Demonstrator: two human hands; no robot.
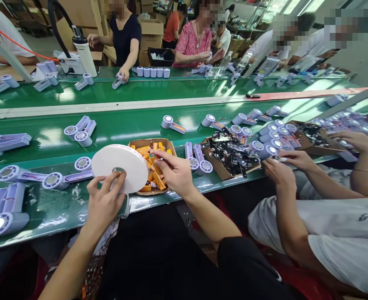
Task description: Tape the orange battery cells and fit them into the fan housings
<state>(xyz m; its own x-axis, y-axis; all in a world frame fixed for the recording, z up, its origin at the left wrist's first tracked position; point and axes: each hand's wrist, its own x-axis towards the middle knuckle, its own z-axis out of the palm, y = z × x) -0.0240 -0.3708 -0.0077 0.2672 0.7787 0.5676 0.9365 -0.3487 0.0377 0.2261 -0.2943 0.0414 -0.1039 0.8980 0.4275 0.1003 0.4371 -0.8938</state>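
Observation:
A large white roll of tape [134,166] stands tilted at the bench's near edge. My left hand [105,198] grips it, with fingertips at the hole in its middle. My right hand [176,171] is closed in a pinch on a small orange battery [152,156], mostly hidden by the fingers. Just below that hand is a cardboard box [172,146] of loose orange batteries [159,179]. Left of the roll lie lilac fan housings [54,180] with open handles, some with red wires showing. Two more lilac housings [199,160] rest right of the box.
A cardboard box of black circuit parts [230,152] sits to the right, beside many lilac housings [270,137]. A co-worker's hands [279,168] work close on my right. Several housings lie on the green conveyor belt [124,121]; other people sit across it.

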